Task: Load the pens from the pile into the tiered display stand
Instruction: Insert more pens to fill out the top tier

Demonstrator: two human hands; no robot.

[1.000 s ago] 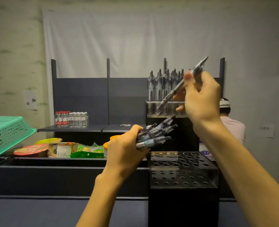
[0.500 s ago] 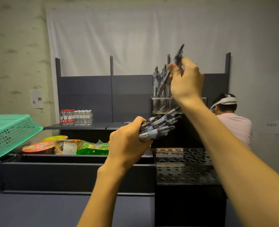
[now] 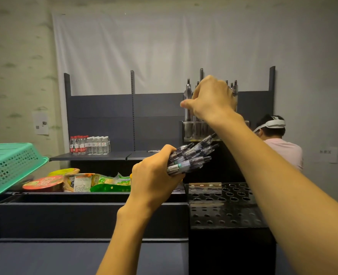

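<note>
A tilted green plastic basket (image 3: 9,165) and snack packets (image 3: 96,182) lie left of the black perforated stand (image 3: 223,213). The left hand (image 3: 154,181) grips a bundle of clear pens (image 3: 190,157); the right hand (image 3: 212,99) curls among the upright pens (image 3: 188,100), its grip hidden.

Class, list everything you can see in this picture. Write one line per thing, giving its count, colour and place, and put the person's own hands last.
Pens in hand: a bundle, count unclear, clear and dark, in the left hand.
Pens in stand: several, clear, upright in the top tier.
Stand: one, black, holed tiers, right of centre.
Bottles: a row, red-labelled and white-labelled, back shelf.
Basket: one, green, tilted at far left.
Snack packs: several, red, yellow, green, in the dark bin.
Cloth: one, white, on the back wall.
Other person: one, pink top, white headband, behind the stand.
Left hand: grips the bundle.
Right hand: raised at the top-tier pens; what it holds is hidden.
</note>
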